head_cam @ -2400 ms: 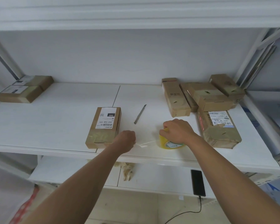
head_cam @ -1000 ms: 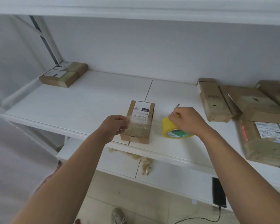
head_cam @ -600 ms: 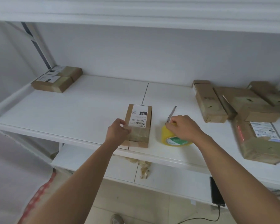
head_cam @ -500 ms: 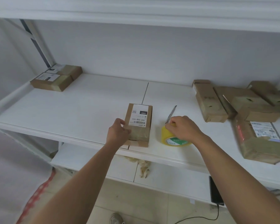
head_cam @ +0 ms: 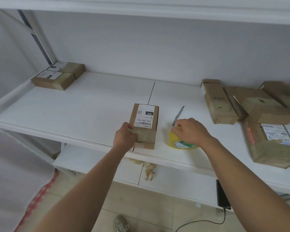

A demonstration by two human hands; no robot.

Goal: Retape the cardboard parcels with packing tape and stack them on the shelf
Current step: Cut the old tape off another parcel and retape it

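A small cardboard parcel (head_cam: pixel 146 122) with a white label lies near the front edge of the white shelf (head_cam: pixel 90 104). My left hand (head_cam: pixel 125 137) grips its near left corner, fingers curled over the taped end. Just to its right stands a yellow roll of packing tape (head_cam: pixel 179 143). My right hand (head_cam: pixel 189 131) rests on top of the roll with fingers curled round it. A utility knife (head_cam: pixel 178 115) lies behind the roll.
Two labelled parcels (head_cam: pixel 59 76) sit at the shelf's back left. Several loose parcels (head_cam: pixel 251 104) are piled at the right, one large (head_cam: pixel 273 144) near the front. A lower shelf holds crumpled tape (head_cam: pixel 147 168) and a phone (head_cam: pixel 223 195) on a cable.
A tape strip stretched from the roll earlier is now down on the parcel's near end. My left hand has moved onto the parcel's corner. My right hand stays on the roll.
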